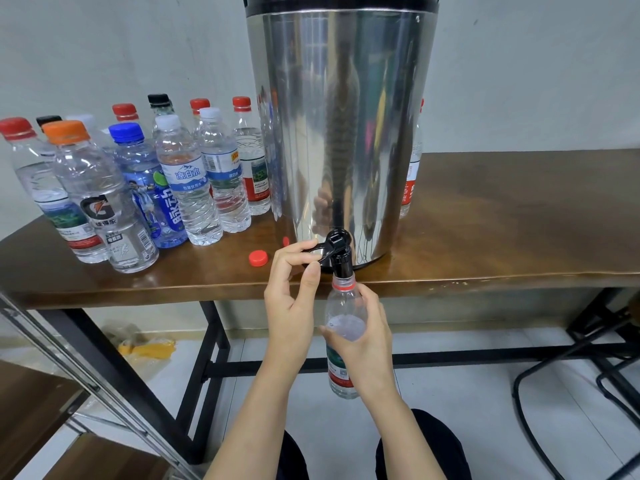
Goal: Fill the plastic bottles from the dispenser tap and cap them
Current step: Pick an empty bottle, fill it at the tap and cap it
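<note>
A: So, how far along does this look, reading from the left?

B: At the left end of the surface (45,268) stands a crowd of capped bottles (138,181), with red, black, orange, blue and white tops. Several seem to hold water, so I'd count those as done, though I cannot vouch for the ones at the back.

A: And the loose red cap (258,258)?

B: It lies flat on the surface between that crowd and the tap, apart from any neck. Probably it belongs to the bottle being filled, so that one is not yet capped.

A: The hands?

B: The left hand (291,299) pinches the black tap lever (313,250) between thumb and forefinger, with the other fingers loosely bent. The tap (341,252) juts from the foot of the steel dispenser (341,133), out past the front edge of the surface. Directly under it hangs the open bottle (346,317), mouth up against the spout. The right hand (369,341) holds it at mid-body, fingers (372,306) curled round it.

A: Is it full?

B: A water line shows above the label, under the shoulder. Nearly there, I'd judge.

A: Anything further right?

B: One red-labelled bottle (412,178) stands half hidden behind the dispenser. I cannot tell whether it is filled.
</note>
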`<state>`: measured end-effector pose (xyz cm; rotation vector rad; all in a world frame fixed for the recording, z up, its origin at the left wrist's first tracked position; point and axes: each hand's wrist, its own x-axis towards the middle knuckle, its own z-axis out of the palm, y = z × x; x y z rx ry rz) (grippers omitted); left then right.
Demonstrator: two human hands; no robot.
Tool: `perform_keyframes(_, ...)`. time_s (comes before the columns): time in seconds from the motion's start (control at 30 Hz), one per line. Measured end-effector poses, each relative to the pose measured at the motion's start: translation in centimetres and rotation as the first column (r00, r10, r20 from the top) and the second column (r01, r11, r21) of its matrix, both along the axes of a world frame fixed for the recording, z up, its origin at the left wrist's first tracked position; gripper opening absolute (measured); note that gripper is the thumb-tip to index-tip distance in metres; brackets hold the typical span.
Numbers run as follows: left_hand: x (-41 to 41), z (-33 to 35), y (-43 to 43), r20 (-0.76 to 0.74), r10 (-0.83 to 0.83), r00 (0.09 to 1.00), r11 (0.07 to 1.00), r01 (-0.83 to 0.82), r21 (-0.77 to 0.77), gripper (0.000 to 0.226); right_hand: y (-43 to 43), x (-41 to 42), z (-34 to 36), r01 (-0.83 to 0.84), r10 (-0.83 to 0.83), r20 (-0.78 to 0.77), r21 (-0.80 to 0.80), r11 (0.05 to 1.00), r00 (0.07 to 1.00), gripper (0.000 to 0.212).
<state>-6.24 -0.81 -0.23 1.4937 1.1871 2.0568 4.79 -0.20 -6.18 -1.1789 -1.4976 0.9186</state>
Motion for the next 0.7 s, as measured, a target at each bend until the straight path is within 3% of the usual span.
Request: perform_keyframes(0.7,0.05,-0.32,0.31,-0.011,0.000,1.000,1.000,0.001,0.014,0.009,0.10,0.09,0.19,-0.015,0.015,-0.012,-0.009,1.000,1.000,0.080)
